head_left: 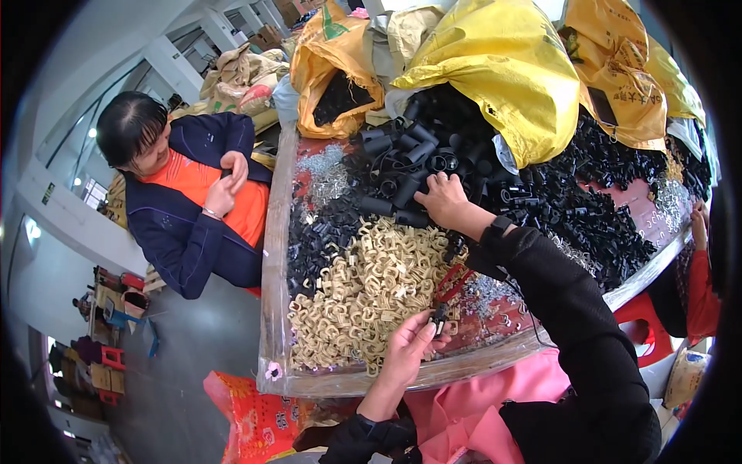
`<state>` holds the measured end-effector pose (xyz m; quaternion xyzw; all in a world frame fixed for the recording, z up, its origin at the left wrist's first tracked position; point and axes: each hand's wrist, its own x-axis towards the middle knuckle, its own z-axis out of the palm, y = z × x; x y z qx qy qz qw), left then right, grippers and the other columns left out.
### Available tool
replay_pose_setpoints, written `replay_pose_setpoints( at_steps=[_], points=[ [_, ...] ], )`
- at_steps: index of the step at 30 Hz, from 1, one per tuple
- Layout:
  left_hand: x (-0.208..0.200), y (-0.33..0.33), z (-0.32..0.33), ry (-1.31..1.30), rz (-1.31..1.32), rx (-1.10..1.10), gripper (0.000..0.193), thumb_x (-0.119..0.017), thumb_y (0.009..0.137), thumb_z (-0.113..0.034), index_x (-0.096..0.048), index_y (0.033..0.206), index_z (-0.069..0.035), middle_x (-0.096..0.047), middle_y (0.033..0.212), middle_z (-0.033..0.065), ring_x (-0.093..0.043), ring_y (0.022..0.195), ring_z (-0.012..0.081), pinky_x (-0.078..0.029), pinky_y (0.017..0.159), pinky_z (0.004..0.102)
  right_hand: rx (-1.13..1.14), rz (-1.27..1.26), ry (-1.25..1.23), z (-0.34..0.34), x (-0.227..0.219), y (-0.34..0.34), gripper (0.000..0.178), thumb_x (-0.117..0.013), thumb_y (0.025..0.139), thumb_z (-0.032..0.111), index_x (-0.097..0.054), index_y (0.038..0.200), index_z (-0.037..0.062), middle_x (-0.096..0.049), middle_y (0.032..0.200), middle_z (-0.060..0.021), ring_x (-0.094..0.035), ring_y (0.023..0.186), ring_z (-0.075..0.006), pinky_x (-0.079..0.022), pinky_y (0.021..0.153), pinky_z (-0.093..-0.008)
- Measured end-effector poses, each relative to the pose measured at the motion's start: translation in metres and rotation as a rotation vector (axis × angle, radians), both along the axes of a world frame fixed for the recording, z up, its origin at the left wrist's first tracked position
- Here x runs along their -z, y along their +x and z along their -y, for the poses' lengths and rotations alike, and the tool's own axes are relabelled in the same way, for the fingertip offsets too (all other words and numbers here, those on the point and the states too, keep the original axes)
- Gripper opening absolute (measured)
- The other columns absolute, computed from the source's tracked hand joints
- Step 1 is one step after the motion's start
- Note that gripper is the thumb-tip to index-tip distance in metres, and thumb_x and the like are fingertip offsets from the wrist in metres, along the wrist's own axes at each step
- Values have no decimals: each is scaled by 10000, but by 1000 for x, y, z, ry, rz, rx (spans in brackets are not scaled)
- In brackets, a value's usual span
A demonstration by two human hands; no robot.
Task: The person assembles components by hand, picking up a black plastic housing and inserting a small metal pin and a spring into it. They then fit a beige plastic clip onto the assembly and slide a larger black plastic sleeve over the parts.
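Observation:
My left hand [411,346] hovers near the table's front edge, pinching a small black plastic part [440,314] between thumb and fingers. Just left of it lies a heap of beige plastic clips [363,286]. My right hand [442,199] reaches far over the table into a pile of black plastic tubes [406,166], fingers curled around one of them. More small black clips [580,216] spread to the right, and small silver metal springs [483,292] lie near my left hand.
A table [272,255] wrapped in clear film holds all the parts. Yellow sacks [502,62] of black pieces stand at the back. A person in a dark jacket and orange shirt [193,201] sits at the left. Another person's arm in red [699,271] shows at the right edge.

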<state>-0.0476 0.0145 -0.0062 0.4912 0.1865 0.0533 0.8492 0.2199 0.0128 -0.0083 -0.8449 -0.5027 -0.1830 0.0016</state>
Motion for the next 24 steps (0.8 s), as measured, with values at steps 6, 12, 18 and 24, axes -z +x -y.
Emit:
replay_pose_setpoints(
  at_steps=[6,12,18,24],
  points=[
    [-2,6,-3,-35,59,-98,301,-454,854,-98,-433,1121,40,-575,930,142,-586,727,165,-497,636,228,26,-120,-163,8,0,-9,261,-539,737,257,-521,994,220,-468,905,-130,-529,826,-264,-385,675,-356],
    [2,2,-3,-77,64,-182,310,-487,842,-101,-448,1123,24,-573,934,95,-574,743,130,-485,640,223,-31,-247,55,53,-11,-23,286,-503,760,225,-488,1043,184,-509,840,-131,-550,767,-260,-410,654,-368],
    [-8,16,10,-116,85,-124,304,-525,822,-98,-475,1095,25,-569,857,63,-546,686,96,-456,586,198,-557,-882,439,163,-45,-72,435,-576,725,253,-455,1067,13,-548,935,-117,-531,762,-291,-411,717,-380],
    [-19,33,43,5,88,124,301,-580,792,-109,-507,1051,27,-550,747,34,-486,601,57,-404,536,181,-511,-1123,416,212,-45,-96,428,-644,680,230,-512,1030,22,-559,898,-101,-512,773,-258,-403,697,-354]
  ],
)
